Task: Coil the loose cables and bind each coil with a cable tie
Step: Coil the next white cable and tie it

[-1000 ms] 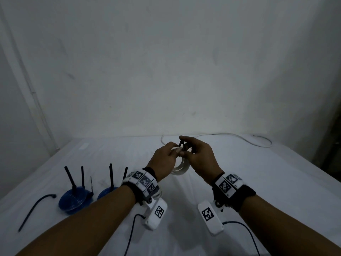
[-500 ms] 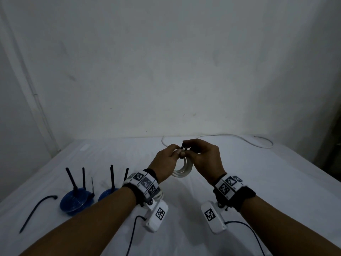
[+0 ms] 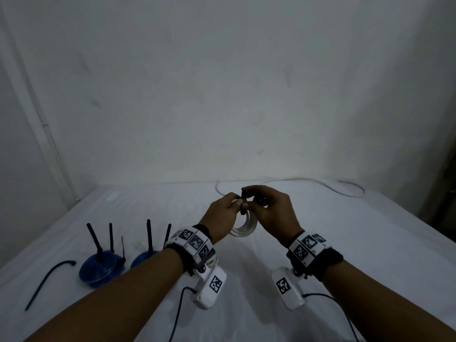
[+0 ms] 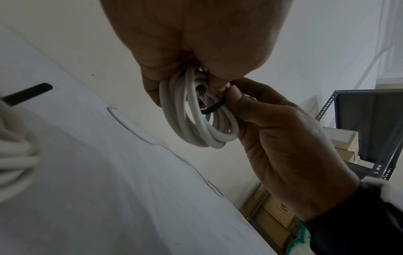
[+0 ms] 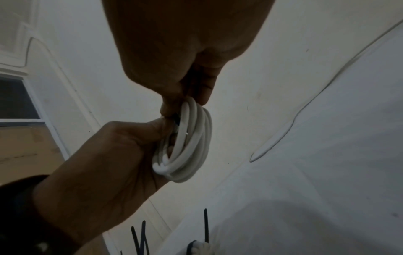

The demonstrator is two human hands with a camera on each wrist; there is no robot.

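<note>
A small white cable coil (image 3: 243, 228) hangs in the air between my two hands above the white table (image 3: 320, 243). My left hand (image 3: 237, 203) grips the coil's top, fingers curled round its strands (image 4: 196, 119). A black cable tie (image 4: 213, 107) loops round the strands there. My right hand (image 3: 249, 201) pinches this tie against the coil, thumb and fingers meeting the left fingertips. In the right wrist view the coil (image 5: 193, 143) hangs below both sets of fingertips, with only a dark sliver of the tie (image 5: 175, 119) showing.
Two blue cable coils (image 3: 101, 267) (image 3: 143, 258) with upright black tie ends lie at the table's left. A loose black tie (image 3: 47, 280) lies further left. A loose white cable (image 3: 313, 181) runs along the far edge. A metal shelf (image 4: 362, 131) stands beyond the table's right side.
Both hands have stayed together at the coil's top and risen slightly. The right hand's fingers have shifted on the tie; the coil hangs a little more under the right hand.
</note>
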